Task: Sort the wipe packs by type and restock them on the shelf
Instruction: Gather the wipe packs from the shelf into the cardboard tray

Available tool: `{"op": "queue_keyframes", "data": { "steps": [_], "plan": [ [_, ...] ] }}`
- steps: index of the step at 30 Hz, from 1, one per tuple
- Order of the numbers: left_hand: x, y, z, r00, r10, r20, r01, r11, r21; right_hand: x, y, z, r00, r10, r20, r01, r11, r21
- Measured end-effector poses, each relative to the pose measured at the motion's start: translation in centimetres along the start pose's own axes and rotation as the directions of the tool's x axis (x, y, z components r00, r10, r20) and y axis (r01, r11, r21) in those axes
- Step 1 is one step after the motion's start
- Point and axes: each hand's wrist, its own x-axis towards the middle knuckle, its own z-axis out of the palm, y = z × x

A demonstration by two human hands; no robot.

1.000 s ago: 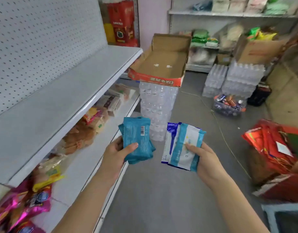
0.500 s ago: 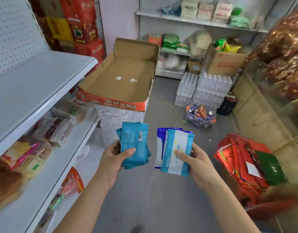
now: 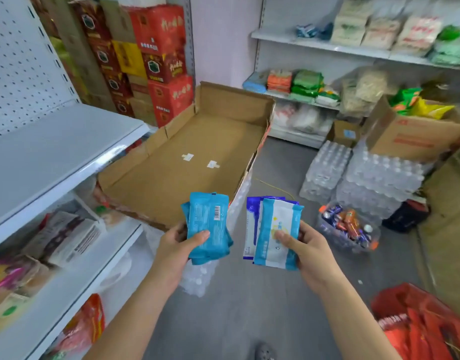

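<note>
My left hand (image 3: 175, 245) grips a small stack of plain teal wipe packs (image 3: 208, 227), barcode side up, thumb across the front. My right hand (image 3: 305, 249) holds a second stack: a light blue and white wipe pack (image 3: 276, 237) in front, with a dark blue and white pack (image 3: 251, 224) behind it. Both stacks are held side by side at chest height over the grey floor. The white shelf (image 3: 55, 157) stands to my left, its upper board bare.
An open cardboard tray (image 3: 187, 162) sits on stacked water bottle packs just ahead of my hands. The lower shelf board (image 3: 68, 287) holds snack packs. More water packs (image 3: 366, 183), a bag of cans (image 3: 348, 227), boxes and red bags (image 3: 426, 328) stand on the right.
The view has swung right and forward, away from the left shelf toward the cardboard tray. Both hands keep the same hold on their packs.
</note>
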Motion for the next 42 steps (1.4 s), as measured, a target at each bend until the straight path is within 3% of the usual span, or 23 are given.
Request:
{"op": "queue_keyframes", "data": {
  "steps": [9,19,29,42],
  "plan": [
    [11.9,1.7,7.1,0.948,-0.056,-0.313,0.030,0.996,-0.088,18.6,-6.9,-3.3,0.973,0.096,0.210,-0.084,0.994,-0.068],
    [29.2,3.4,9.5,0.914,-0.073,-0.399,-0.011,0.979,-0.203,37.0,-12.1,-1.0,0.952,0.172,0.255,-0.122,0.972,-0.202],
    [40.8,5.2,10.5,0.873,-0.107,-0.476,-0.007,0.973,-0.231,52.1,-15.6,2.3,0.911,0.242,0.333,-0.137,0.941,-0.311],
    [53.1,7.2,14.4,0.616,-0.138,-0.775,-0.065,0.972,-0.225,75.5,-16.1,7.4,0.707,0.425,0.565,-0.100,0.852,-0.515]
  ]
}}
